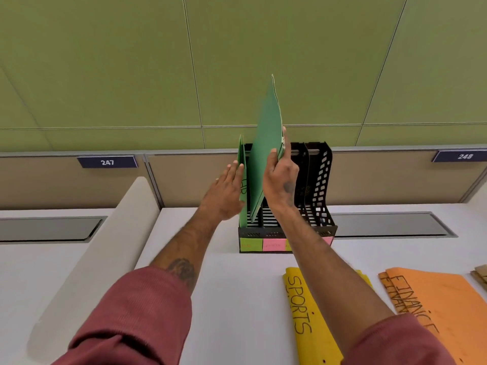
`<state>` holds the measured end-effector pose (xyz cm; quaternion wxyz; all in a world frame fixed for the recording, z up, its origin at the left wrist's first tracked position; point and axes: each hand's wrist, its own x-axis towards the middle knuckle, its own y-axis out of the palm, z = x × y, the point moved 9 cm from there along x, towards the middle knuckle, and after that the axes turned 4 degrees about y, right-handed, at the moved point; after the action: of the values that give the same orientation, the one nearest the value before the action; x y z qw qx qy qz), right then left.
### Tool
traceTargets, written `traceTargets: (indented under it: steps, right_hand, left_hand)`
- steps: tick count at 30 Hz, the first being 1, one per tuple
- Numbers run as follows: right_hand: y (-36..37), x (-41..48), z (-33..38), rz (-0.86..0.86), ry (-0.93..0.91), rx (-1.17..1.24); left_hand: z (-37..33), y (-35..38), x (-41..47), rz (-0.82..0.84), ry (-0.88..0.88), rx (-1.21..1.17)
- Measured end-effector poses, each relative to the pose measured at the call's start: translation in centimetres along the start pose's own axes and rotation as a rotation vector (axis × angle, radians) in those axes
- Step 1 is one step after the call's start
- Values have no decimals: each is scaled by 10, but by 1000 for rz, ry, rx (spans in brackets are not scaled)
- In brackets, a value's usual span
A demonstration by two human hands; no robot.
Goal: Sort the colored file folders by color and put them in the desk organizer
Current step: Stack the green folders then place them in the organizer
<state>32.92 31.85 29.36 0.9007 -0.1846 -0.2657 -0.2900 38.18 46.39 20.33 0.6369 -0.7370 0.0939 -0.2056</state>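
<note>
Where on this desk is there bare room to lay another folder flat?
Bare desk lies in front of the black organizer, left of the yellow folder, across to the pale divider. The right side is crowded: orange folders lie just beside the yellow folder.

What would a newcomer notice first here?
A tall green folder, held by the right hand, tilts into the black desk organizer at centre, next to a standing green folder in its leftmost slot that the left hand touches. A yellow SPORTS folder and orange FINANCE folders lie on the desk at lower right.
</note>
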Motion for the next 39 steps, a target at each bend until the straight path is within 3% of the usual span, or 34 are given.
traceTargets:
  steps: [12,19,24,39]
  right_hand:
    - [60,-16,-57,201,181,-52]
    - [90,-18,-80,486,469,-140]
    - [101,-31,-98,562,568,-257]
    - [68,-39,-91,635,420,-407]
  left_hand:
    - [6,6,2,-85,40,-45]
    - [3,4,3,-99,45,-75]
    - [5,3,3,-86,48,-73]
    - [0,-5,-18,-56,15,-76]
